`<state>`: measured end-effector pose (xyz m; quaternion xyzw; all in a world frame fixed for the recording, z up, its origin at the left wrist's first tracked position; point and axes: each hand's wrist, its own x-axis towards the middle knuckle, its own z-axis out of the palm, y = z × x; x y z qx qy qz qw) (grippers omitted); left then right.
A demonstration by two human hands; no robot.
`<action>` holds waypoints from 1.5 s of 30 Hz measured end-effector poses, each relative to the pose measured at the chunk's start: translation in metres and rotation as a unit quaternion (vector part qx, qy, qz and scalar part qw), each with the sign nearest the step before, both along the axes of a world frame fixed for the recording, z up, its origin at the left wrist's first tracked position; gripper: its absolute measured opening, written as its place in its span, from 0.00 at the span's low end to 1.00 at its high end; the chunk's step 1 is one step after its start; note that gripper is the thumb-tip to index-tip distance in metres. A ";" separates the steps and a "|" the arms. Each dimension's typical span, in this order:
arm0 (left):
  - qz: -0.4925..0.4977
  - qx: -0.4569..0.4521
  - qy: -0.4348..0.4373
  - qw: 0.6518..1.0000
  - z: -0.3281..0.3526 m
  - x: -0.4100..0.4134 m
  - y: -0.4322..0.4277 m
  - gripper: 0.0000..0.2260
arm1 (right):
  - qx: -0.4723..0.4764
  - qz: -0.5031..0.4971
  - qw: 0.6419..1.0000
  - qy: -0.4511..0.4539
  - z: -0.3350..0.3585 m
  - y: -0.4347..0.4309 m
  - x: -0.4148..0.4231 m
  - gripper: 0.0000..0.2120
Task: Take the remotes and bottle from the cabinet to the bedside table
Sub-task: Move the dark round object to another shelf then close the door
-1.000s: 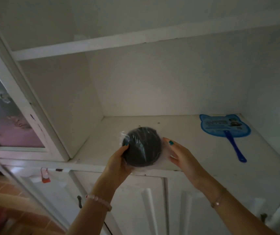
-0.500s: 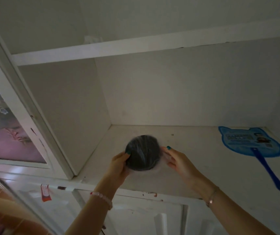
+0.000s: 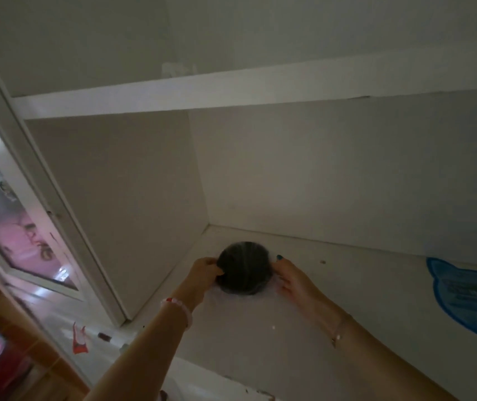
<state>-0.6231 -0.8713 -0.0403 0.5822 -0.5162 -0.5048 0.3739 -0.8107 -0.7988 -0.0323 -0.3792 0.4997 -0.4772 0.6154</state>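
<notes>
Both my hands are inside the open cabinet (image 3: 121, 198), clamped on a dark round thing (image 3: 244, 267) wrapped in clear, crinkled plastic. My left hand (image 3: 202, 273) curls its fingers round the left edge, and my right hand (image 3: 292, 280) grips the right edge, one painted fingertip showing at the top. The hands are apart, with only the round thing between them. It sits low over the white shelf (image 3: 347, 299), near the back left corner; I cannot tell whether it touches the board, nor what it is under the wrap. A beaded bracelet (image 3: 178, 309) is on my left wrist and a thin chain (image 3: 337, 331) on my right. Well off to the right a blue cat-shaped fan (image 3: 468, 296) lies flat on the same shelf. Another shelf (image 3: 173, 96) runs above, and the glass door (image 3: 14, 227) stands open at the left.
</notes>
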 end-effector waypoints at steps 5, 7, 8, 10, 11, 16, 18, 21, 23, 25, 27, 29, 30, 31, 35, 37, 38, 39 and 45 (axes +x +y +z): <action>0.005 -0.020 -0.101 0.995 -0.007 0.009 -0.007 0.10 | -0.022 -0.007 1.000 0.000 -0.002 -0.020 0.011 0.17; 0.004 -0.035 -0.115 0.993 -0.011 0.016 -0.015 0.10 | -0.012 -0.008 1.000 0.016 -0.006 -0.029 0.017 0.18; 0.008 -0.040 -0.120 0.992 -0.012 0.019 -0.020 0.10 | -0.004 -0.006 1.000 0.020 -0.006 -0.032 0.019 0.17; 0.012 -0.046 -0.132 0.990 -0.012 0.022 -0.027 0.12 | 0.014 -0.001 0.999 0.030 -0.004 -0.037 0.024 0.16; 0.006 -0.047 -0.142 0.989 -0.010 0.024 -0.028 0.15 | 0.022 -0.008 0.998 0.051 -0.005 -0.040 0.026 0.16; -0.082 -0.065 -0.246 0.964 0.003 0.032 -0.029 0.20 | -0.056 0.021 0.948 0.314 -0.004 -0.029 0.031 0.10; -0.127 -0.096 -0.331 0.930 0.004 0.037 -0.026 0.19 | -0.099 0.004 0.886 0.452 -0.003 -0.016 0.033 0.16; -0.142 -0.196 -0.469 0.849 0.006 0.047 -0.017 0.20 | -0.185 -0.011 0.780 0.598 -0.003 0.000 0.045 0.21; -0.131 -0.295 -0.502 0.802 0.009 0.055 -0.008 0.18 | -0.217 0.007 0.753 0.622 -0.005 0.007 0.056 0.22; -0.122 -0.367 -0.515 0.765 0.008 0.061 -0.004 0.17 | -0.232 0.032 0.727 0.645 -0.009 0.009 0.065 0.23; -0.131 -0.390 -0.544 0.731 0.009 0.068 0.000 0.21 | -0.219 0.063 0.712 0.664 -0.014 0.006 0.073 0.24; -0.140 -0.395 -0.564 0.711 0.013 0.074 0.007 0.22 | -0.205 0.085 0.696 0.683 -0.019 0.000 0.078 0.25; -0.137 -0.410 -0.567 0.702 0.012 0.077 0.009 0.22 | -0.203 0.089 0.688 0.691 -0.021 -0.003 0.080 0.25; -0.133 -0.421 -0.566 0.696 0.012 0.079 0.011 0.23 | -0.204 0.093 0.684 0.695 -0.023 -0.006 0.082 0.25; -0.114 -0.439 -0.572 0.683 0.011 0.085 0.019 0.23 | -0.204 0.104 0.689 0.687 -0.029 -0.023 0.084 0.25; -0.105 -0.440 -0.571 0.685 0.011 0.087 0.023 0.24 | -0.207 0.110 0.687 0.688 -0.031 -0.034 0.085 0.25; -0.100 -0.443 -0.568 0.686 0.011 0.088 0.025 0.24 | -0.208 0.114 0.684 0.690 -0.031 -0.040 0.086 0.25; -0.095 -0.445 -0.566 0.687 0.010 0.089 0.027 0.24 | -0.206 0.119 0.682 0.692 -0.031 -0.047 0.087 0.25; -0.074 -0.454 -0.550 0.697 0.011 0.096 0.043 0.23 | -0.200 0.150 0.668 0.701 -0.030 -0.093 0.095 0.25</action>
